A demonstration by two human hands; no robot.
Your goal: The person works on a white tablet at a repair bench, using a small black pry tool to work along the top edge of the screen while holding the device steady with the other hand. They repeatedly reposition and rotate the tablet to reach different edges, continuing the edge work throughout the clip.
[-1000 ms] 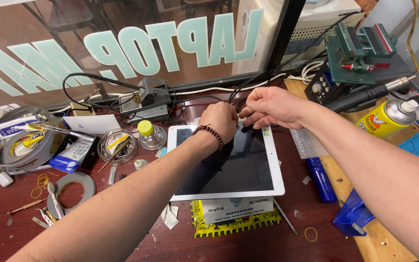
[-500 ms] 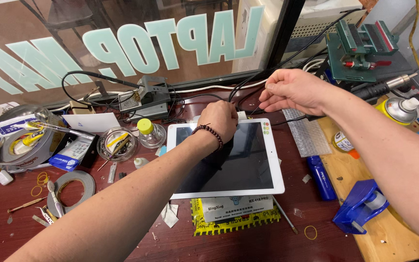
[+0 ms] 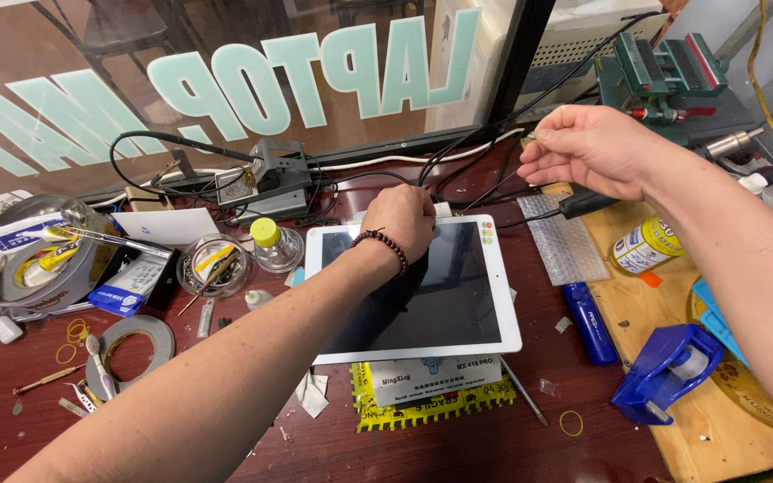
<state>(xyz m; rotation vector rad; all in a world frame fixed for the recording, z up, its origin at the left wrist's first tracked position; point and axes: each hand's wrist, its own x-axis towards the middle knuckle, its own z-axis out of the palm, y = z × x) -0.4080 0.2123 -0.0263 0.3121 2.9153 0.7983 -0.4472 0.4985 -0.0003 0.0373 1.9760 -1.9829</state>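
Observation:
A white tablet (image 3: pixel 458 309) with a dark screen lies face up in the middle of the dark red bench. My left hand (image 3: pixel 404 219), a bead bracelet at the wrist, rests on the tablet's far edge with fingers curled down. My right hand (image 3: pixel 583 148) is raised above the bench behind the tablet's right corner. Its thumb and fingers pinch a small pale piece (image 3: pixel 527 140). Black cables (image 3: pixel 471 170) run under that hand toward the window.
Bubble wrap (image 3: pixel 565 241), a yellow bottle (image 3: pixel 644 246), a blue marker (image 3: pixel 590 320) and a blue tape dispenser (image 3: pixel 664 371) lie right of the tablet. A green vise (image 3: pixel 668 76) stands behind. Left: small bottle (image 3: pixel 275 246), glass dish (image 3: pixel 212 266), tape rolls (image 3: pixel 131 344), tweezers.
My right hand has lifted off the tablet's top edge and moved right and away, pinching the small piece. My left hand stays on the tablet.

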